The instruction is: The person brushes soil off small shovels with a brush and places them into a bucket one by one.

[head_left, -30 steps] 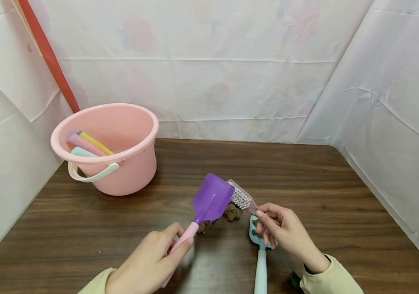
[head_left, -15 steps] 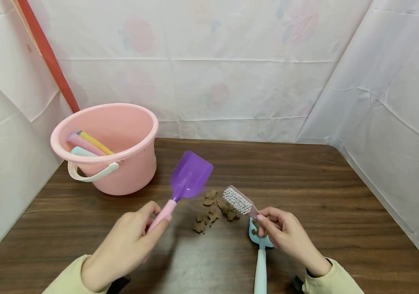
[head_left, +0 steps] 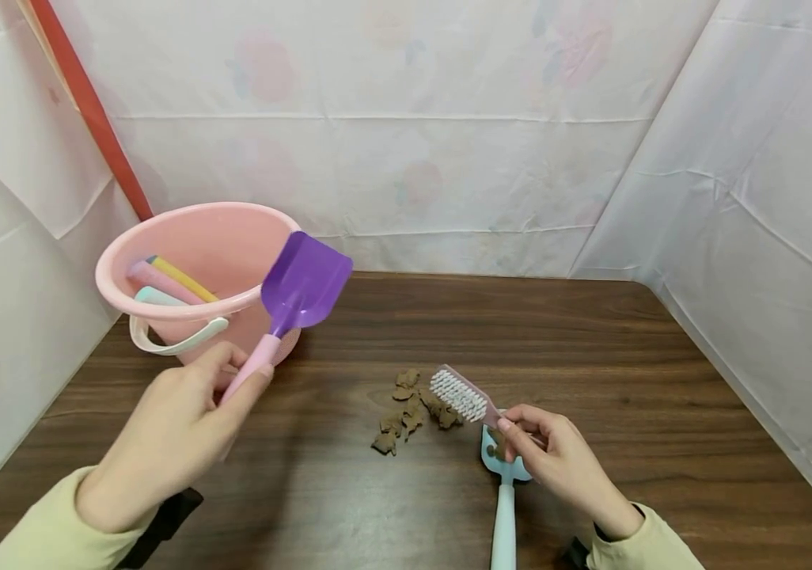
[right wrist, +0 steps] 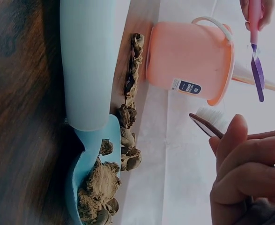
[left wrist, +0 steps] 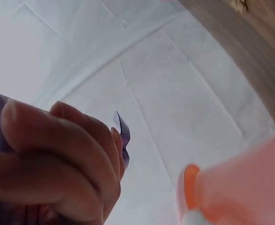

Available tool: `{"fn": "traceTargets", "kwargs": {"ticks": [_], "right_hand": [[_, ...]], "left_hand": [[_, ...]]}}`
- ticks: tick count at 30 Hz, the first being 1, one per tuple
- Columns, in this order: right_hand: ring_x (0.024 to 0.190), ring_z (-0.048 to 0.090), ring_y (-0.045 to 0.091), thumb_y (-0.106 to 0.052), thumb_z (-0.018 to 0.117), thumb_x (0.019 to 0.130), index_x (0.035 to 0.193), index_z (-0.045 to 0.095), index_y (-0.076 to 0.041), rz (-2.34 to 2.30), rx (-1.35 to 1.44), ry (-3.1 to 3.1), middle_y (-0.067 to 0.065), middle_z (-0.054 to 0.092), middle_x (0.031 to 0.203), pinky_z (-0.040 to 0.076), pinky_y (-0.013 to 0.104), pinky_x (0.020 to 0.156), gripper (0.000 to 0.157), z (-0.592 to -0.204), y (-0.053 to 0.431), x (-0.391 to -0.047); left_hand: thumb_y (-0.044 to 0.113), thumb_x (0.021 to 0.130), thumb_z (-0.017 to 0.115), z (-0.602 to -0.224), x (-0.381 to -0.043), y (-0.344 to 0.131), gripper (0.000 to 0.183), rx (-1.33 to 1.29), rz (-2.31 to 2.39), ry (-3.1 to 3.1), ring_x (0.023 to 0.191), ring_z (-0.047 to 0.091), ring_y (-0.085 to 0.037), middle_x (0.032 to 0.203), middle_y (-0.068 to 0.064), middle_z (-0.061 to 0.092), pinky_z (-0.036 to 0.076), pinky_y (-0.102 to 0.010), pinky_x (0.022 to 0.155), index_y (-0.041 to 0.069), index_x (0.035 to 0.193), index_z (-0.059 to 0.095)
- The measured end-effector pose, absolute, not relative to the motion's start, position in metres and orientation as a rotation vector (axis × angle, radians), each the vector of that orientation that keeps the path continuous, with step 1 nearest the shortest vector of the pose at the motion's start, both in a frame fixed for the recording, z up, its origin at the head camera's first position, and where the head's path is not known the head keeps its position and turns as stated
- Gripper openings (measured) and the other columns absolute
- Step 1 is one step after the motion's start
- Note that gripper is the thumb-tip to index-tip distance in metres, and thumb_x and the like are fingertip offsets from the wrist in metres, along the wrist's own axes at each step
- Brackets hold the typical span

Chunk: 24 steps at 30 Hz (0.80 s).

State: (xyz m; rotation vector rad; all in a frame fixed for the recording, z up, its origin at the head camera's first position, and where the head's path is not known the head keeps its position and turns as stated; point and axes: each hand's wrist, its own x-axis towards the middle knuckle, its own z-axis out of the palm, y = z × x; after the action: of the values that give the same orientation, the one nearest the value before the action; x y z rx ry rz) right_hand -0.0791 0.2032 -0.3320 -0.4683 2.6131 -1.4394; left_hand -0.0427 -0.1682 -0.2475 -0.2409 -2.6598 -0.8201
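My left hand (head_left: 178, 412) grips the pink handle of a toy shovel with a purple blade (head_left: 306, 281). The blade is raised and overlaps the bucket's right side in the head view. With thumb and fingers my right hand (head_left: 559, 455) pinches a small pink brush (head_left: 459, 396), its white bristles facing up. Below that hand lies a light blue shovel (head_left: 504, 522) on the table. Its scoop carries brown, crumbly clumps (right wrist: 99, 187), seen best in the right wrist view. More brown pieces (head_left: 413, 405) lie scattered just left of the brush.
A pink bucket (head_left: 245, 336) with a white handle stands at the back left. Inside it are several tool handles, yellow (head_left: 184, 277), pink and light blue. White sheeting (head_left: 420, 182) surrounds the wooden table (head_left: 591, 340) at the back and sides.
My left hand has moved left and up with the purple shovel, from over the brown pieces to the bucket. The right hand and brush have shifted only slightly.
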Motion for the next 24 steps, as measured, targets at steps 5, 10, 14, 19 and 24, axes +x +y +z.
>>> {"fn": "traceTargets", "kwargs": {"ticks": [5,10,14,19,24], "right_hand": [[0.043,0.036,0.0,-0.021,0.055,0.097,0.094,0.063,-0.003,-1.451,-0.479,2.614,-0.002,0.06,0.065,0.033,0.023,0.038,0.02,-0.334,0.204,-0.078],[0.042,0.036,0.0,-0.02,0.055,0.097,0.094,0.063,-0.004,-1.471,-0.487,2.619,-0.003,0.06,0.065,0.032,0.022,0.037,0.018,-0.335,0.205,-0.078],[0.042,0.038,0.001,-0.02,0.055,0.098,0.094,0.063,-0.003,-1.483,-0.481,2.612,-0.002,0.06,0.065,0.033,0.023,0.036,0.019,-0.336,0.206,-0.078],[0.042,0.039,0.001,-0.02,0.054,0.098,0.094,0.062,-0.003,-1.476,-0.483,2.594,-0.001,0.06,0.065,0.034,0.024,0.037,0.019,-0.336,0.207,-0.078],[0.042,0.039,0.001,-0.02,0.053,0.098,0.094,0.061,-0.002,-1.481,-0.5,2.578,-0.001,0.06,0.066,0.035,0.024,0.037,0.02,-0.338,0.207,-0.078]], "left_hand": [[0.032,0.097,0.053,-0.235,-0.046,-0.181,0.019,-0.212,-0.767,-2.648,0.049,0.042,-0.004,0.057,0.008,0.048,0.033,-0.023,0.051,0.014,0.09,0.055],[0.033,0.096,0.054,-0.226,-0.053,-0.196,0.023,-0.173,-0.711,-2.655,0.052,0.041,-0.005,0.059,0.003,0.047,0.031,-0.023,0.05,0.01,0.094,0.055],[0.038,0.096,0.052,-0.218,-0.059,-0.206,0.031,-0.125,-0.656,-2.68,0.052,0.042,-0.006,0.059,0.001,0.047,0.031,-0.024,0.05,0.008,0.087,0.053],[0.041,0.095,0.051,-0.209,-0.069,-0.216,0.034,-0.109,-0.616,-2.696,0.049,0.041,-0.008,0.054,0.002,0.044,0.029,-0.025,0.048,0.009,0.085,0.056],[0.043,0.096,0.048,-0.2,-0.081,-0.228,0.038,-0.126,-0.578,-2.754,0.051,0.046,-0.009,0.058,0.003,0.054,0.032,-0.025,0.049,0.009,0.082,0.059]]}}
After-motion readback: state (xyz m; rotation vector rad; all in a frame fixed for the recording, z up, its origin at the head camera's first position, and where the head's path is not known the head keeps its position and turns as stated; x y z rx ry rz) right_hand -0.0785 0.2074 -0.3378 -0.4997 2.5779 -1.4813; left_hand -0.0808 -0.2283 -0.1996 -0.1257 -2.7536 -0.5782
